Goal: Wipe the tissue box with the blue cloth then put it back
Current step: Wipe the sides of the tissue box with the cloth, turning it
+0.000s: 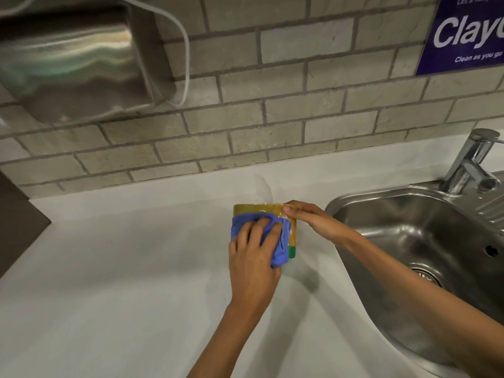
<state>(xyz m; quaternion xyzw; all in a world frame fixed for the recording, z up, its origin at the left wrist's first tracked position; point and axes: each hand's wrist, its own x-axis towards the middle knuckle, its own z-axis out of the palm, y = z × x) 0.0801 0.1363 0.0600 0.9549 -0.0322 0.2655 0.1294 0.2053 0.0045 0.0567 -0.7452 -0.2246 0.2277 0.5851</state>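
Observation:
A yellow-gold tissue box (256,208) with a green lower corner stands on the white counter (122,268), a white tissue sticking up from its top. My left hand (255,257) presses a crumpled blue cloth (278,246) flat against the box's near side, covering most of that face. My right hand (308,216) pinches the box's top right corner with thumb and fingers. The box's far sides are hidden.
A stainless sink (409,241) with a chrome tap (469,165) lies right of the box. A steel dispenser (71,58) with a white cord hangs on the brick wall at upper left. A blue sign (463,34) is at upper right. A dark panel (16,214) borders the counter's left.

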